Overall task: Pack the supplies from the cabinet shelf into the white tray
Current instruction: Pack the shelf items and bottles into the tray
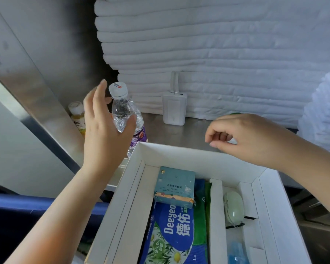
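Left hand [103,128]: raised at the water bottle, fingers fairly straight and spread behind its cap; thumb lies against the clear shoulder; not clenched round it
Right hand [253,138]: hovers over the far rim of the tray; fingers loosely curled, thumb tip near forefinger tip; nothing seen in its hold
Water bottle [127,113]: upright on the steel shelf [191,134], just beyond the tray's far left corner; white cap, purple label
White tray [179,152]: in front of the shelf, split by a divider into a wide middle part and a narrower right part
Teal box [174,185]: in the middle part, at the far end, lying on the blue wipes pack [170,233]; a green pack [203,216] lies beside them against the divider
Pale green oval device [233,206]: in the right part; a blurred blue item [236,252] lies nearer the camera
White power bank [174,109]: upright on the shelf, against the stack of folded white towels [217,44]
Small yellow bottle [77,117]: on the shelf's left edge, behind the left hand
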A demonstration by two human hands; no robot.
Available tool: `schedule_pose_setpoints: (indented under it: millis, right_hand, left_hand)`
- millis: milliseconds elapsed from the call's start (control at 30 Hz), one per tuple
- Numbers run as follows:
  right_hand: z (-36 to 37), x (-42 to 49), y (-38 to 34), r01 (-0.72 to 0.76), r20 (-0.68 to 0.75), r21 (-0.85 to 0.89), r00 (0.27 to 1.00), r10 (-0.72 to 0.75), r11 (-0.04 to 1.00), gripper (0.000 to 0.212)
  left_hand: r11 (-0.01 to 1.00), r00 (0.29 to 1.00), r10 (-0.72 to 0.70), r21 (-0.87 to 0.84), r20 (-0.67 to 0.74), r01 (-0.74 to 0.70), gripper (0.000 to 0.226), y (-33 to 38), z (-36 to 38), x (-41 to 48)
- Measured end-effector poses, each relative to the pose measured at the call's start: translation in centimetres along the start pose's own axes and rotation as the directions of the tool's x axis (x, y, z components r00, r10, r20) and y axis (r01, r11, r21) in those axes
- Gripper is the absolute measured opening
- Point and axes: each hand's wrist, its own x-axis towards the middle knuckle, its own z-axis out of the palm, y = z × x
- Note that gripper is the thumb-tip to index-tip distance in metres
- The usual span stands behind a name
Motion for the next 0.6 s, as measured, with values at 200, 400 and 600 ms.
schedule_pose_setpoints:
  millis: [200, 400, 600]
  right_hand:
    - [0.4, 0.5, -1.7, 0.16, -0.137, -0.085, 0.976, -0.171, 0.983, 0.017]
    - [0.9, 2.8, -3.5, 0.231, -0.282, -0.225, 0.914, -0.29, 0.947, 0.049]
    - [2.0, 5.1, -2.1, 0.095, -0.274, 0.042, 0.958, -0.08, 0.995, 0.033]
  left_hand:
    - [0.998, 0.997, -0.031, -0.048, 0.069, 0.034, 0.075, 0.9, 1.3, 0.8]
    - [0.975, 0.931, 0.188, -0.173, 0.314, -0.138, 0.072, 1.9, 2.8, 0.9]
    - [0.98, 0.874, 0.184, -0.148, 0.451, -0.13, 0.069, 1.0, 4.1, 0.4]
